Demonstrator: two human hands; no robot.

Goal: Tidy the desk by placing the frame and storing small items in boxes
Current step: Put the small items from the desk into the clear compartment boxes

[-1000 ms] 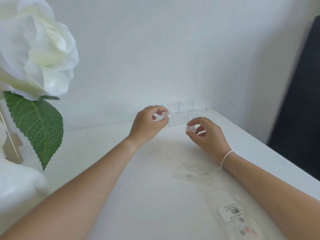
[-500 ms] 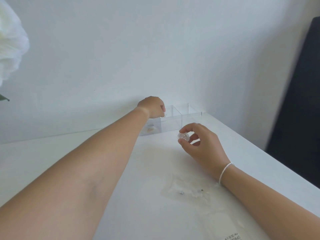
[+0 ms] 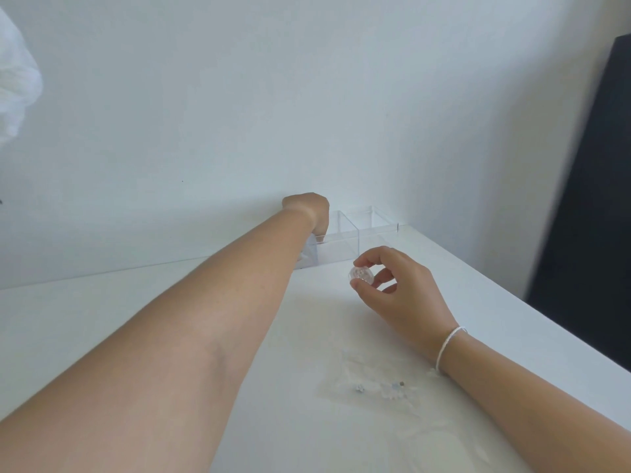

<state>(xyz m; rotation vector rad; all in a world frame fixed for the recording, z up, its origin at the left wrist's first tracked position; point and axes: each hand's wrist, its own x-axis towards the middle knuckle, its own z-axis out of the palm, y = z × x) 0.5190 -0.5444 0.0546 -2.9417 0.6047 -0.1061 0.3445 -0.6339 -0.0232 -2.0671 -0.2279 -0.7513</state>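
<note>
Two hands busy: left hand [image 3: 307,208] dips into clear box [image 3: 341,244], fingers hidden, grip unclear. Right hand [image 3: 399,285] pinches small clear bead [image 3: 360,274] just before box. Lower bead into compartment, release low.

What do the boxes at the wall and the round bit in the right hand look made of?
Boxes: clear, glossy rigid plastic, likely acrylic; the wall shows through, edges glint.
Round piece pinched in the right hand: transparent, faceted-looking; glass or plastic, can't tell.

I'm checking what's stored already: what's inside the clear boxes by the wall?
The left hand reaches into the leftmost clear box, hiding its contents. The neighbouring boxes look empty.
</note>
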